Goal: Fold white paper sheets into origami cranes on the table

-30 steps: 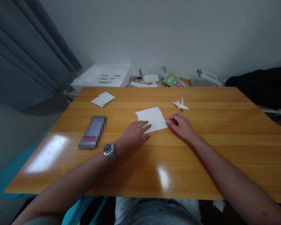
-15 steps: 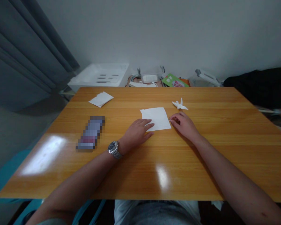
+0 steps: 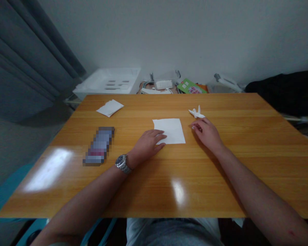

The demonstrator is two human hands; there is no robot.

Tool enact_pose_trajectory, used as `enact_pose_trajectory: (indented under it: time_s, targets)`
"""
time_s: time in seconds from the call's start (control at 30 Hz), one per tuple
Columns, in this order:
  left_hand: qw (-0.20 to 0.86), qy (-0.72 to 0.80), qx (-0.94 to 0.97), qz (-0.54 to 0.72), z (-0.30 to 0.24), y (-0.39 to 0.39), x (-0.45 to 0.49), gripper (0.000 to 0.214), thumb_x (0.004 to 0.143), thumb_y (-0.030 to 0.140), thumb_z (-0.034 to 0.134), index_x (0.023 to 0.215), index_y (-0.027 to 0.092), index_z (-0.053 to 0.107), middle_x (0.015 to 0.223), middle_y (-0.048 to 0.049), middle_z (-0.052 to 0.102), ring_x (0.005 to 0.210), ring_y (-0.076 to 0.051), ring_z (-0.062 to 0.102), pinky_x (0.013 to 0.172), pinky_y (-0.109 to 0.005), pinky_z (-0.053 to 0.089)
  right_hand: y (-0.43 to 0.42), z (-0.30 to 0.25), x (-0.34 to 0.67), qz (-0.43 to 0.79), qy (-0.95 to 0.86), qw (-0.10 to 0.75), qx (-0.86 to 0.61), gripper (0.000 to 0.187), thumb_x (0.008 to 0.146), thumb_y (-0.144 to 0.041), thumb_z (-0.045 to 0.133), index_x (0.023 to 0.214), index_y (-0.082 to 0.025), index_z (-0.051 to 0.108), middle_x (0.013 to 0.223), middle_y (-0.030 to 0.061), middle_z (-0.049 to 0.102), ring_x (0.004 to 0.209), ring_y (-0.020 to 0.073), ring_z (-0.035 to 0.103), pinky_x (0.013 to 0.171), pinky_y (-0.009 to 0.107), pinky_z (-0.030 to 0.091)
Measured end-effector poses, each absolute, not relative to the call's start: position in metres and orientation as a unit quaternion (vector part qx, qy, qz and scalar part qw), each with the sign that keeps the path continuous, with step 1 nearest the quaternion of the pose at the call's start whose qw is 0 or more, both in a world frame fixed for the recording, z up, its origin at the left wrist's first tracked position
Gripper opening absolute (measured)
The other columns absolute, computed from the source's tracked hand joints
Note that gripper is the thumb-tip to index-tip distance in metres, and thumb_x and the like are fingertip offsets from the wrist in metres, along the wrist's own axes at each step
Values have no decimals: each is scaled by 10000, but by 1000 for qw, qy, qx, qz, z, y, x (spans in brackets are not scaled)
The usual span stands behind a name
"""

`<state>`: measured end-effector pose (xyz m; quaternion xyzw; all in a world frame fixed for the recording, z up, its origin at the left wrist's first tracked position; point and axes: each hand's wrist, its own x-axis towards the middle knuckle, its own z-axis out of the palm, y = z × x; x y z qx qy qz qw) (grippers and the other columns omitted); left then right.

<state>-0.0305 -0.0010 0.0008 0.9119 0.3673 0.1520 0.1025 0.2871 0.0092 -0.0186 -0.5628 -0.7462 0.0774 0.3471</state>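
one left hand (image 3: 149, 142) is lying open on one paper sheet (image 3: 173, 130), centre frame, gripping nothing; one right hand (image 3: 209, 136) is resting half-curled, contents unclear, below one paper bird (image 3: 196, 113), right of centre.

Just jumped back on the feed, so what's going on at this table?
A person's left hand rests on the near left part of a white sheet of paper lying on the wooden table. Their right hand is curled, off to the right of the sheet, close to a white origami crane; whether it pinches anything is unclear. More white paper lies far left.
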Motion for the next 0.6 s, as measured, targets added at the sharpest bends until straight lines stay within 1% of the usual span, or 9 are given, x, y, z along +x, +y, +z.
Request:
enact_pose_trajectory:
  time_s: [0.07,0.13,0.23,0.33,0.4,0.5,0.6]
  targets:
    - [106,367,909,166,0,1,-31,396,1001,350,573,1376,229,604,1453,-100,586,1330,-265,545,1154,-463,425,7,-14,283,63,-768,340,-539,212,980,-253,525,1019,-221,731,1027,126,662,1001,309,632,929,511,519]
    - [102,370,906,179,0,3,-32,435,1000,366,574,1414,232,570,1498,-103,545,1378,-266,506,1187,-470,393,4,-10,278,65,-787,335,-514,223,994,-263,516,1035,-232,733,1030,119,659,1023,308,627,950,513,514]
    - [95,374,905,179,-1,6,-35,535,981,448,599,1455,210,532,1563,-117,478,1439,-279,449,1226,-469,348,0,-8,270,93,-811,322,-480,236,1008,-279,522,1128,-251,722,1084,107,671,1063,292,635,975,498,520]
    - [102,370,911,153,-3,9,-39,657,957,552,604,1496,193,491,1609,-134,417,1478,-297,409,1247,-482,315,-3,-9,265,126,-831,310,-445,257,1001,-280,552,1209,-257,701,1219,108,683,1159,282,630,1041,498,508]
    - [107,367,915,132,-4,10,-40,700,951,597,591,1513,196,476,1624,-137,394,1491,-304,393,1254,-496,298,-4,-11,263,145,-840,294,-432,298,1001,-288,564,1274,-263,679,1332,108,659,1241,278,609,1088,506,488]
    - [102,368,917,120,-4,11,-41,718,939,624,593,1507,196,490,1620,-142,399,1479,-311,410,1255,-506,288,-7,-12,261,163,-851,265,-422,381,981,-341,618,1358,-284,641,1477,103,583,1362,284,544,1154,532,438]
    - [94,366,918,122,-1,10,-42,696,930,621,610,1476,196,529,1595,-143,437,1454,-314,441,1248,-506,295,-9,-14,261,172,-860,235,-418,507,926,-417,700,1411,-304,609,1561,100,506,1437,307,477,1193,566,387]
